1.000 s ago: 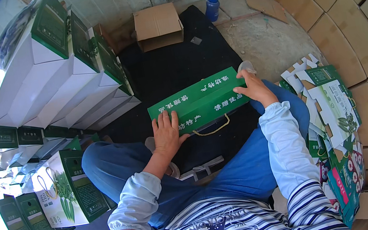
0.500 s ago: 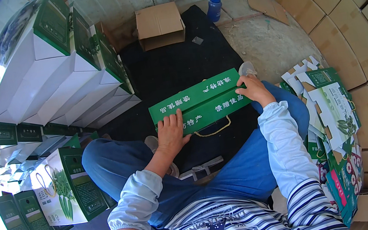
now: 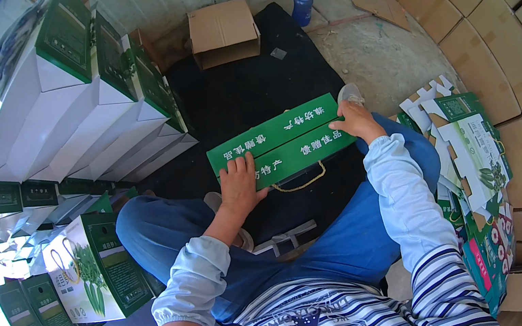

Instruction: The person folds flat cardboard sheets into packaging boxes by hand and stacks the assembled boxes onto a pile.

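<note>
Between my knees is a green cardboard gift box with two long top panels meeting along a seam and white lettering on them. A yellow rope handle sticks out on its near side. My left hand grips the box's left end, its fingers across the near panel and its thumb at the near edge. At the right end my right hand holds the box, thumb on top near the seam and fingers around the far corner. The box's underside is hidden.
Rows of white and green gift boxes stand at the left. Flattened printed cartons are piled at the right, before stacked brown cartons. An open brown box and a blue bottle stand at the far side.
The gap between the two top panels has narrowed, and the panels now lie flatter together. Both hands keep their places at the ends, the right thumb slightly shifted.
</note>
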### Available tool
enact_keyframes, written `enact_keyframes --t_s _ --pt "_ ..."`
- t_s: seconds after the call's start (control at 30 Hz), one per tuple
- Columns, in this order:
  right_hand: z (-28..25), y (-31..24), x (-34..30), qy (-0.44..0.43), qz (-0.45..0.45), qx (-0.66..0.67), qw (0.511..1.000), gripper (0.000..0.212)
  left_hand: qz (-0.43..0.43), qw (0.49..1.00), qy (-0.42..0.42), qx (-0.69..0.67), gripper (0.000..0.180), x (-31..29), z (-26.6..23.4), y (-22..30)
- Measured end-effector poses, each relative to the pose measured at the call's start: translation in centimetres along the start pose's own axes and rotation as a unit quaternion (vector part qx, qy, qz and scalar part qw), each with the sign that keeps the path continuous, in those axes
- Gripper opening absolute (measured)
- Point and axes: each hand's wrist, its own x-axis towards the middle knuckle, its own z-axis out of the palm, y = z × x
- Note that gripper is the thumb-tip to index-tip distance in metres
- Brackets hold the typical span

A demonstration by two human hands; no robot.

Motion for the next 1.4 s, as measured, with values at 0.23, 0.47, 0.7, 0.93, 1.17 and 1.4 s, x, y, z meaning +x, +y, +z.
enact_keyframes --t_s 0.23,0.47,0.7,0.93,1.17,1.4 --pt "0.2 0.7 -0.3 0.016 -0.003 -0.010 1.000 0.048 0.022 0.999 0.023 0.004 0.091 -0.1 -0.3 -0.2" --pt "1.1 3.8 -0.7 -0.033 0.131 0.248 0.959 0.069 -0.214 0.963 0.011 -0.165 0.101 -3.7 0.5 -1.8" --pt "2.9 2.5 -1.1 -0.178 0.171 0.277 0.929 0.093 -0.216 0.798 -0.113 -0.551 0.067 -4.2 10.6 -6.1" --pt "0.5 3.3 -3.0 0.024 0.081 0.388 0.918 0.070 -0.233 0.822 0.067 -0.515 0.062 -2.3 1.4 -2.7" --pt "-6.5 2.8 -4.2 0.244 0.010 0.520 0.818 0.045 -0.114 0.836 0.277 -0.460 0.072 -4.0 -9.7 -1.1" --pt "-15.7 0.6 -9.6 0.269 -0.246 0.628 0.687 0.047 0.016 0.829 0.510 -0.230 0.077 -7.7 -23.1 0.0"
